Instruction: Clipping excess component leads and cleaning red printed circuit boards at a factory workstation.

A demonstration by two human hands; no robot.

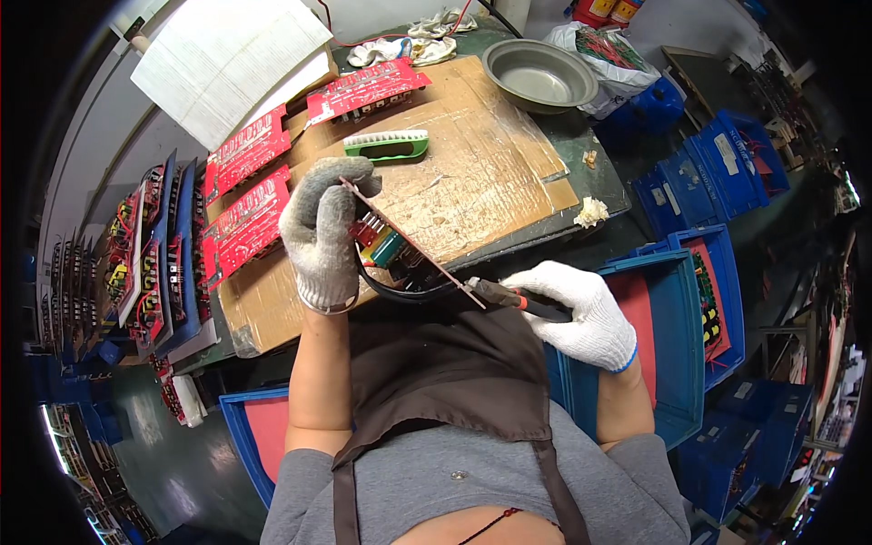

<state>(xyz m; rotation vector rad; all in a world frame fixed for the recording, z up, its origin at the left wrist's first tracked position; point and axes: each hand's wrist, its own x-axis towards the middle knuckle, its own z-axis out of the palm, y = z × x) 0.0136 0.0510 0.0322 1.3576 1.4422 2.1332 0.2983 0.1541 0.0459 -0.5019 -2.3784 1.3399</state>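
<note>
My left hand [322, 241], in a grey-stained work glove, grips a circuit board [422, 257] by its upper left edge. The board is tilted nearly edge-on, with its components and a black cable on the underside facing me. In a white glove with a blue cuff, my right hand [586, 313] is closed round pliers [498, 293] with black and orange handles. Their jaws are at the board's lower right edge; whether they touch it I cannot tell. Beyond my left hand, a green-handled brush [389, 156] lies bristles away from me on the cardboard [463, 195].
Red circuit boards [363, 93] lie at the bench's back and left. A grey metal basin [518, 86] stands at the back right, near a white plastic bag [627, 77]. More boards [136, 245] stand racked at left. Blue bins [677, 363] sit to my right.
</note>
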